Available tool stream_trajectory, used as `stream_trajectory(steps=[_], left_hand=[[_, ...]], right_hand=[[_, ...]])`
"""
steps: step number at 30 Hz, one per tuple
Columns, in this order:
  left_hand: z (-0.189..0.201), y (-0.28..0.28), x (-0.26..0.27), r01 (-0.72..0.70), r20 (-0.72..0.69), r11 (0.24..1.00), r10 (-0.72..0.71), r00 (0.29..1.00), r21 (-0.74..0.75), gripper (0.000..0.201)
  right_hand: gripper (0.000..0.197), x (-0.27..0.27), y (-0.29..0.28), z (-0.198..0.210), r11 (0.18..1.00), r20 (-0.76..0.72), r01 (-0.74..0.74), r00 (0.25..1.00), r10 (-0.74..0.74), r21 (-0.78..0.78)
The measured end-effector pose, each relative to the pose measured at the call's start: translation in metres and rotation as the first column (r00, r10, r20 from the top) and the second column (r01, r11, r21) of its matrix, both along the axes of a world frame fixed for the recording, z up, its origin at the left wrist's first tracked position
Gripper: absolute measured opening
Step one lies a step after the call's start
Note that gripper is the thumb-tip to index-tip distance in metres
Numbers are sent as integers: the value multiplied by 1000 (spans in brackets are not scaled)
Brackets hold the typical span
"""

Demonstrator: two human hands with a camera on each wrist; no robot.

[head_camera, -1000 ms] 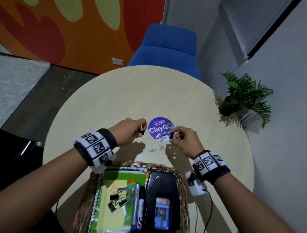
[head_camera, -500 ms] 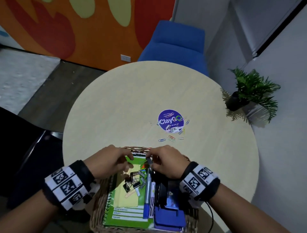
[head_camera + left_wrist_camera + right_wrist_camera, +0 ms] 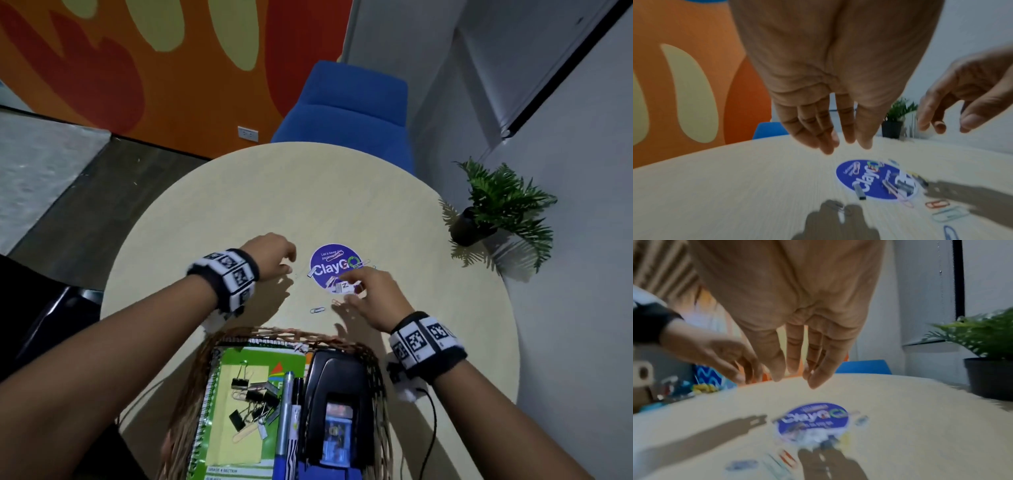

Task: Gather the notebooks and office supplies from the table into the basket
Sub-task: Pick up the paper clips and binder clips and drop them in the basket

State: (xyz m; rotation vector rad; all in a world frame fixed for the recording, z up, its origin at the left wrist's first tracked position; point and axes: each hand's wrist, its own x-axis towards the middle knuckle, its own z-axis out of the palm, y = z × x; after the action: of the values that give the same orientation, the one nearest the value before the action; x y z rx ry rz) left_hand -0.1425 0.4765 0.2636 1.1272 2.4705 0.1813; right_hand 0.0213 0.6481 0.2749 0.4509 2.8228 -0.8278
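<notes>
Several loose paper clips (image 3: 318, 310) and staple strips (image 3: 311, 271) lie on and around a round purple sticker (image 3: 335, 269) in the middle of the beige table (image 3: 239, 205). My left hand (image 3: 279, 255) hovers just left of the sticker, fingers relaxed and empty; its fingers (image 3: 826, 142) hang above the table. My right hand (image 3: 368, 291) hovers over the sticker's near right edge, fingers (image 3: 816, 378) spread and empty. The wicker basket (image 3: 191, 394) at the near edge holds a green notebook (image 3: 246, 356), binder clips (image 3: 239, 382), a marker (image 3: 286, 411) and a black hole punch (image 3: 337, 394).
A potted plant (image 3: 493, 212) stands at the table's right edge. A blue chair (image 3: 346, 113) sits beyond the far edge. A thin cable (image 3: 433, 428) trails from my right wrist across the near table.
Both hands carried small items back to the basket, left them there, and have come forward again, empty, to the sticker area.
</notes>
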Motion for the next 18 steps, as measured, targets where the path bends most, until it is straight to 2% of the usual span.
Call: stream_trajectory(steps=[3, 7, 13, 18], left_hand=[[-17, 45, -7, 31, 26, 999, -30, 999, -37, 33], [-51, 85, -11, -3, 27, 991, 6, 1000, -134, 26], [-94, 100, -21, -81, 43, 954, 97, 994, -289, 18], [-98, 105, -22, -55, 49, 940, 76, 996, -337, 23]], right_hand=[[30, -17, 35, -29, 995, 88, 16, 996, -24, 95], [19, -34, 48, -67, 951, 223, -151, 971, 91, 269], [14, -35, 50, -93, 900, 180, -201, 974, 141, 386], [20, -32, 49, -104, 902, 132, -170, 983, 127, 396]])
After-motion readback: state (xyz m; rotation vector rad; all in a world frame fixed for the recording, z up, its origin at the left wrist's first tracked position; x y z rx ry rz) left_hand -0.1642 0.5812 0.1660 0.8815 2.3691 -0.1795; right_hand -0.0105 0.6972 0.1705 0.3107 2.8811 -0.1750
